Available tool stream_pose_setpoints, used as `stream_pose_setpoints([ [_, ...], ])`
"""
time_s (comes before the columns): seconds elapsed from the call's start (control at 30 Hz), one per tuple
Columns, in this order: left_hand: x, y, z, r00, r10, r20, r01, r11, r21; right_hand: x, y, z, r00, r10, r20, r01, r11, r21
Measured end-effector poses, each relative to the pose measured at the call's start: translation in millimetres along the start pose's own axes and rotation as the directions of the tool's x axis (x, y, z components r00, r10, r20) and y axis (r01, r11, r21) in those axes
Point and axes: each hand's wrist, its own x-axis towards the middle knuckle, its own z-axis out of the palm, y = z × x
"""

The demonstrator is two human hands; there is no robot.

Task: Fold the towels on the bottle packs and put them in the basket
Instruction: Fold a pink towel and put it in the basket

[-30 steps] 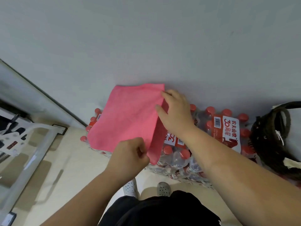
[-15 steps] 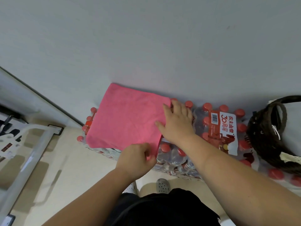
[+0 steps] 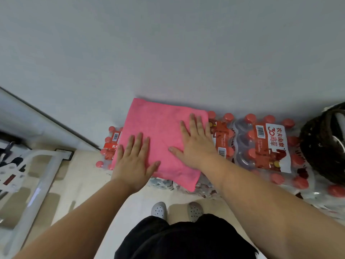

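Note:
A pink towel (image 3: 160, 124) lies folded flat on top of the shrink-wrapped bottle packs (image 3: 268, 146) with red caps, against the grey wall. My left hand (image 3: 135, 157) presses flat on the towel's near left part, fingers straight and spread. On the towel's right side my right hand (image 3: 196, 144) also lies flat, palm down. A dark woven basket (image 3: 323, 146) stands at the far right on the packs, partly cut off by the frame edge.
The grey wall (image 3: 168, 53) rises directly behind the packs. A white metal frame (image 3: 43, 176) stands on the pale floor at the left. My feet in perforated clogs (image 3: 158, 210) are just in front of the packs.
Both hands let go of the towel's edge after laying it over; they now press flat on the folded towel. The view has shifted slightly downward.

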Motion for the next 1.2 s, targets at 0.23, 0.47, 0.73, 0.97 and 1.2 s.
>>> stream_pose_setpoints([
  [0.23, -30.1, -18.2, 10.6, 0.979, 0.202, -0.033, -0.201, 0.979, 0.023, -31.2, -3.5, 0.9, 0.996, 0.006, 0.09, -0.004, 1.0, -0.028],
  [0.47, -34.0, -38.4, -8.3, 0.925, 0.356, -0.132, -0.354, 0.934, 0.039, -80.8, -21.8, 12.2, 0.997, 0.048, 0.053, -0.047, 0.999, -0.023],
  [0.73, 25.2, -51.3, -46.3, 0.903, 0.368, -0.222, -0.376, 0.927, 0.007, -52.2, -16.8, -11.6, 0.984, 0.177, -0.024, -0.176, 0.984, 0.038],
  [0.97, 105.0, -56.4, -69.7, 0.954, 0.299, -0.029, -0.299, 0.954, -0.02, 6.3, -7.4, -37.6, 0.979, 0.201, -0.035, -0.202, 0.979, -0.028],
  [1.2, 130.7, -47.3, -74.8, 0.95, 0.311, -0.007, -0.31, 0.949, 0.055, 17.4, 1.7, -49.1, 0.98, 0.2, 0.015, -0.2, 0.98, -0.012],
])
